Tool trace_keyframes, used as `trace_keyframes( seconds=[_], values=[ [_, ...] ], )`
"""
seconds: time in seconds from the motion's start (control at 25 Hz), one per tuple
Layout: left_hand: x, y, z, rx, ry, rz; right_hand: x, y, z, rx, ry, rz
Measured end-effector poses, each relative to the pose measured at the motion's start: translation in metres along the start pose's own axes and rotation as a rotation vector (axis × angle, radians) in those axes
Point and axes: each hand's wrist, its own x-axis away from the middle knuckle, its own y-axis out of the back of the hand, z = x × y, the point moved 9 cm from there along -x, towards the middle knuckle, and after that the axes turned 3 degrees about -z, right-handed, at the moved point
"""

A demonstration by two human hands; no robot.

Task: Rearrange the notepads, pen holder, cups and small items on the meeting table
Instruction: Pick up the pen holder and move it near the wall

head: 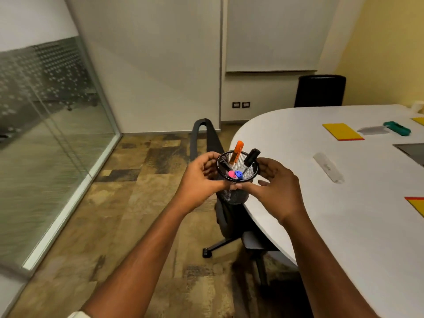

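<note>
Black mesh pen holder [234, 193] at centre, held in the air just off the white desk [344, 226] edge, four pens [237, 152] inside, left hand [199, 180] at nine o'clock, right hand [277, 189] at three, each grip curled round it, three yellow notepads [343, 131] from two to four o'clock.

A black wire-mesh pattern is shown by the pen holder [236, 194]. An orange highlighter [236, 153], a black marker [252, 156], a pink cap [231, 173] and a blue cap [238, 173] are seen in it. The tabletop [298, 134] is coloured white, a notepad [342, 131] yellow edged in red, and a small item [397, 128] teal. The carpet [137, 180] is patched in browns and tans.
</note>
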Motion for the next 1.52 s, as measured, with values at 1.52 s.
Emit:
trace_keyframes(
  seconds=[1.52],
  values=[
    [-0.433, 0.428, 0.116, 0.357, -0.112, 0.013, -0.404, -0.467, 0.115, -0.294, 0.045, -0.012]
  ],
)
